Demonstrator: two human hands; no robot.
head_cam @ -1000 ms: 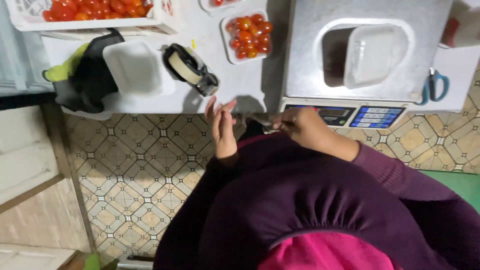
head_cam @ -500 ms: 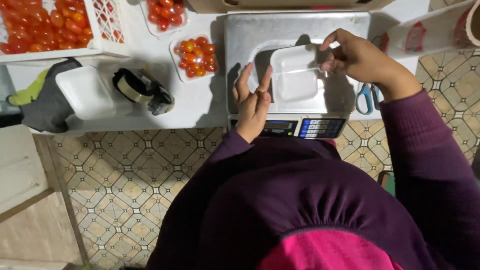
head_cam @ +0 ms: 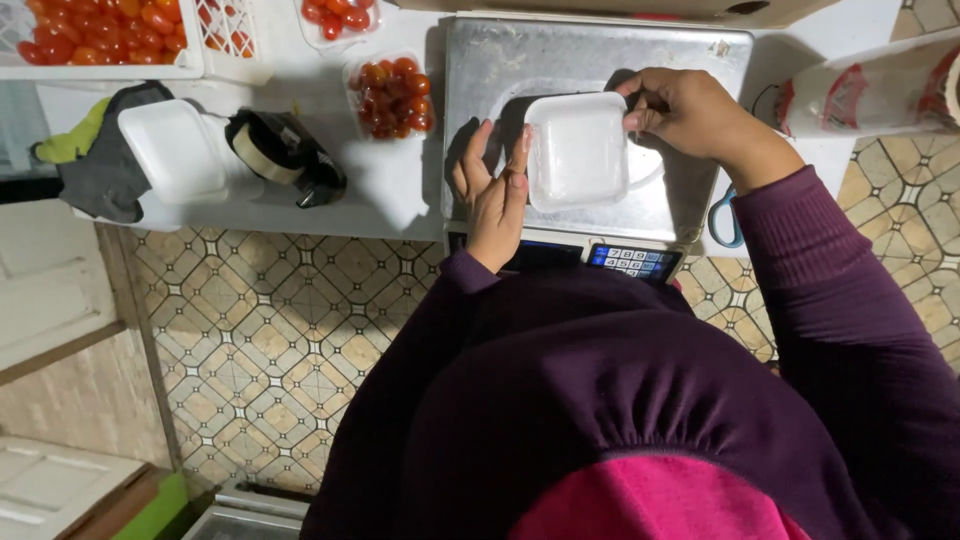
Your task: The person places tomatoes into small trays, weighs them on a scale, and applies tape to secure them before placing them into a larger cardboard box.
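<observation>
On the steel scale platform (head_cam: 690, 60), near its middle: one empty clear plastic tray (head_cam: 577, 150), roughly square, so no long axis to speak of, sitting flat with its open side probably up, though the glare makes that hard to confirm

Right hand (head_cam: 690, 115): at the tray's far right corner, fingers curled and pinched closed on the rim there; this is the hand with the hold

Left hand (head_cam: 492, 195): at the tray's left edge, fingers extended and spread open, fingertips (head_cam: 522, 150) touching the side wall, gripping nothing. The tray thus lies between both hands, directly right of the left fingertips

Scale keypad (head_cam: 632, 260): at the platform's near edge, below the tray

Counter, left of the scale: filled tray of cherry tomatoes (head_cam: 392, 95) just beside the platform's left edge; tape dispenser (head_cam: 285, 155) further left; white lidded box (head_cam: 175, 150) resting on a grey cloth (head_cam: 105, 175) near the counter's left end; white crate of tomatoes (head_cam: 100, 35) along the far edge

Right of the scale: blue-handled scissors (head_cam: 725, 215), partly hidden by the right sleeve
</observation>
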